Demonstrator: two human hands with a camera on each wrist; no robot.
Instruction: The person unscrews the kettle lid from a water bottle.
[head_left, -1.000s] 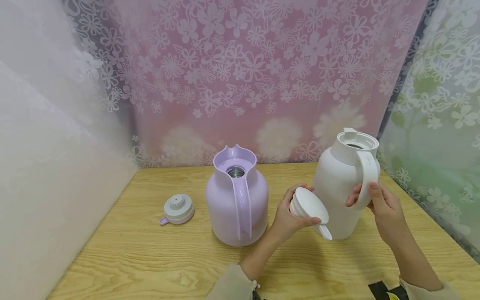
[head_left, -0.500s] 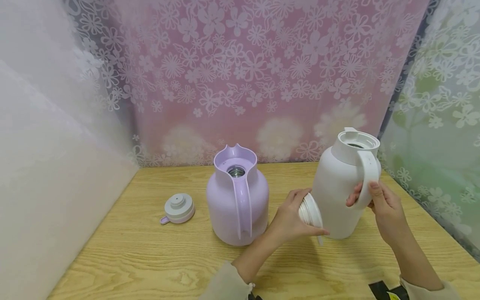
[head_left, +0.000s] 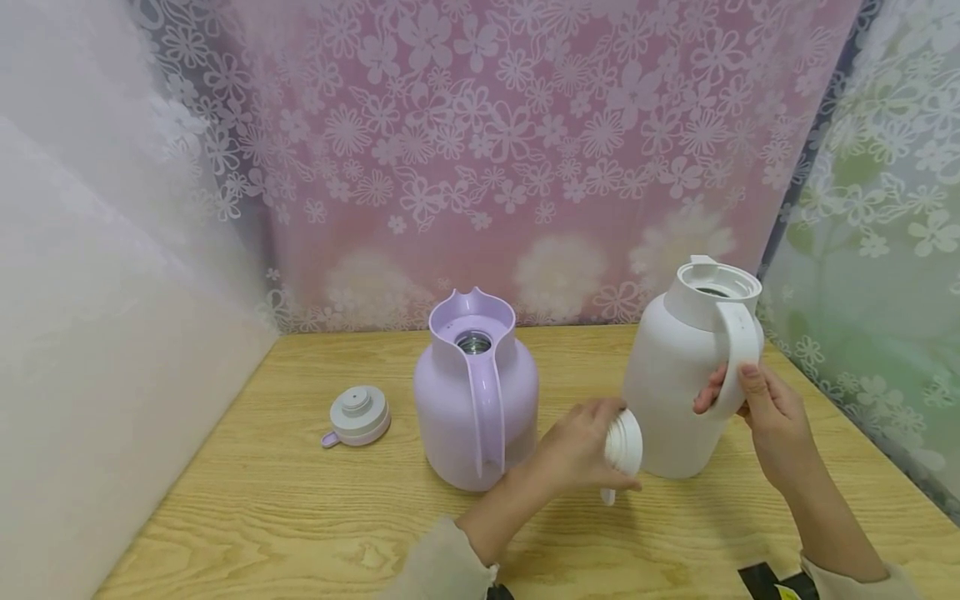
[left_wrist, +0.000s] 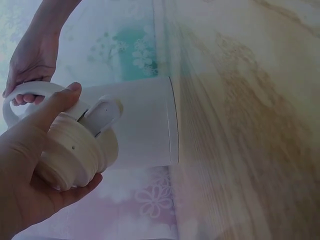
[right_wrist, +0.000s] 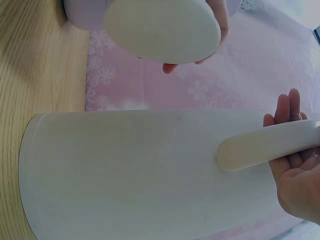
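A white lid (head_left: 624, 442) with threaded rings and a small tab is gripped by my left hand (head_left: 577, 446), thumb on one side and fingers on the other. It is held on edge above the table, its flat top turned toward the white thermos jug (head_left: 675, 375). That jug stands upright and uncovered, its mouth showing. My right hand (head_left: 776, 425) holds the jug's handle (head_left: 738, 342), fingers through the loop and thumb against it. In the right wrist view the lid's smooth oval top (right_wrist: 162, 30) faces the camera, hiding much of the left hand.
A lilac thermos jug (head_left: 476, 400), also uncovered, stands just left of my left hand. Further left its grey-and-lilac lid (head_left: 358, 417) lies on the wooden table (head_left: 247, 500). Flowered curtains (head_left: 510, 167) hang behind and to the right.
My left hand has turned the white lid from top-up to on edge, lowering it slightly and drawing it away from the white jug. The right hand stays on the handle.
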